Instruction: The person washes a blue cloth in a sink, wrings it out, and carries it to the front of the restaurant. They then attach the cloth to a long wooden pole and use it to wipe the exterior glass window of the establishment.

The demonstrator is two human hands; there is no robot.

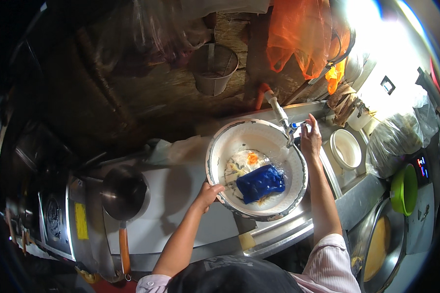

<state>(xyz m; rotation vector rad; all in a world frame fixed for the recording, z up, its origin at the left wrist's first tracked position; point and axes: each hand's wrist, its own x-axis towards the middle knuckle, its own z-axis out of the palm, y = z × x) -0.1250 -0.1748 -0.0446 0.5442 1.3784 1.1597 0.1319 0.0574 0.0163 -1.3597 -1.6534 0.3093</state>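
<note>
A chipped white enamel basin (pixel 220 146) with a dark rim is tilted under a metal tap (pixel 290 136). My left hand (pixel 207 196) grips its lower left rim, thumb on top. Inside, a folded blue cloth (pixel 260 184) lies wet at the bottom, over a faded flower pattern, and water splashes beside it. On the right, my right hand (pixel 310 137) is raised with its fingers spread beside the tap's blue-marked handle (pixel 295 125). Whether the fingertips touch the handle, I cannot tell.
A wok (pixel 124 192) with a wooden handle sits at left on the white counter (pixel 150 234). Right of the basin, a white tub (pixel 346 149) stands in a steel sink. Farther right are a green basin (pixel 404 190) and a large metal pan (pixel 397 238). Orange plastic bags (pixel 300 33) hang above.
</note>
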